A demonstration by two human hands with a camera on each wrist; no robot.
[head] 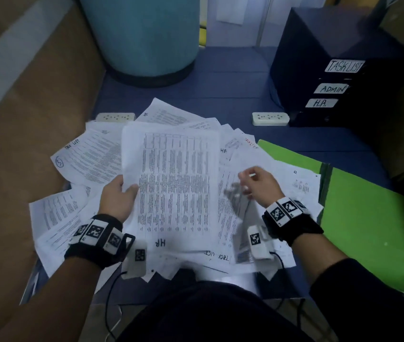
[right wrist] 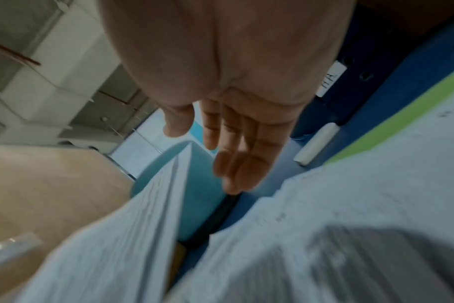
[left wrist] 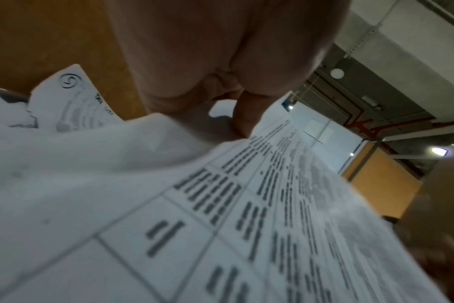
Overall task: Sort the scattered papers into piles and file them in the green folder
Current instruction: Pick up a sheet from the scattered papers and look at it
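Head view — HR sheet (head: pixel 171 183) lengthwise away, heading nearest.

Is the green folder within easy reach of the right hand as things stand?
Probably yes: the right hand hovers empty beside the green folder, which lies open, though loose papers overlap its near flap.

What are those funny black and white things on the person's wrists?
Each wrist wears a black strap ringed with white tiles printed with black square codes. A small white box, also carrying a code, hangs under the left wrist, and another white box under the right, each with a thin black cable trailing off. The right arm has a dark sleeve. The hands are bare.
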